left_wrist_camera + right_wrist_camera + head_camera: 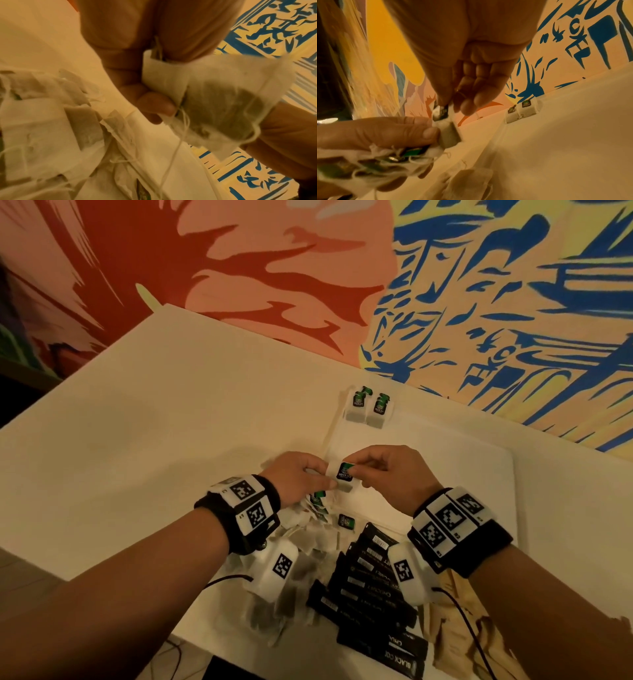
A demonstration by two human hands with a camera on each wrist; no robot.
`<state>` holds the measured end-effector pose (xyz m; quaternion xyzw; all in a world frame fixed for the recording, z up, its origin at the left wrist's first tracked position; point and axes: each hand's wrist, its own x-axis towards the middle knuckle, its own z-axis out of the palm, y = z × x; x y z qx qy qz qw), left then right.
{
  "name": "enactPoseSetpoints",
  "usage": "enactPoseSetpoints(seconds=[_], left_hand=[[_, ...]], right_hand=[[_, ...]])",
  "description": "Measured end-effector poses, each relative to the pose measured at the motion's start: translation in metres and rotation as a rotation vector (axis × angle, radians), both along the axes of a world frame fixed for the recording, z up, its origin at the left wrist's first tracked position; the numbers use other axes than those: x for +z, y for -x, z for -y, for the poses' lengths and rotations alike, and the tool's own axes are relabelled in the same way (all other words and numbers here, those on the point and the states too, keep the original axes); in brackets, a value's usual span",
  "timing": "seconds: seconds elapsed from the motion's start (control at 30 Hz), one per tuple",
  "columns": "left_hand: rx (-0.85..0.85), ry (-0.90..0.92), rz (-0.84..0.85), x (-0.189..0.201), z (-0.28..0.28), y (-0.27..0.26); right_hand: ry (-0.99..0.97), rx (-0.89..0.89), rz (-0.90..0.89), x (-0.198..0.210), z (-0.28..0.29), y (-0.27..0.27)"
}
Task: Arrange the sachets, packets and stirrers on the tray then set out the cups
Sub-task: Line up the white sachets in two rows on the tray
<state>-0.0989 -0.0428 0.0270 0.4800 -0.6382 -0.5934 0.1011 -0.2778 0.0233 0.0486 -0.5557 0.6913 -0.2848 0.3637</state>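
Both hands hold one tea bag [343, 478] with a green and black tag over the near left edge of the white tray [479, 474]. My left hand [301, 477] pinches the bag's lower left side. The same tea bag [214, 94] fills the left wrist view, and my left hand [385, 132] also clutches several more tea bags [368, 166]. My right hand [387, 470] pinches the tag [442, 112] at the top. Two tea bags [368, 407] stand side by side at the tray's far left corner. A loose pile of tea bags [308, 529] lies under my left wrist.
Several black coffee stick packets [370, 587] lie fanned out on the white table [154, 422] near its front edge, between my wrists. A painted wall [479, 285] rises right behind the table. Cables run from both wrist cameras off the front edge.
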Motion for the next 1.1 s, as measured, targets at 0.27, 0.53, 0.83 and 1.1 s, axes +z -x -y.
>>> enactPoseSetpoints(seconds=[0.27, 0.53, 0.83, 1.1], left_hand=[[-0.031, 0.006, 0.039, -0.013, 0.044, 0.012], [0.089, -0.184, -0.085, -0.018, 0.087, 0.024], [0.109, -0.175, -0.165, -0.04, 0.118, 0.043], [0.152, -0.18, -0.188, -0.05, 0.131, 0.055]], right_hand=[[0.025, -0.075, -0.139, -0.002, 0.033, 0.018], [-0.111, -0.03, -0.274, -0.027, 0.081, 0.04], [-0.175, -0.114, -0.343, -0.047, 0.146, 0.067], [-0.135, -0.202, -0.293, -0.054, 0.161, 0.075]])
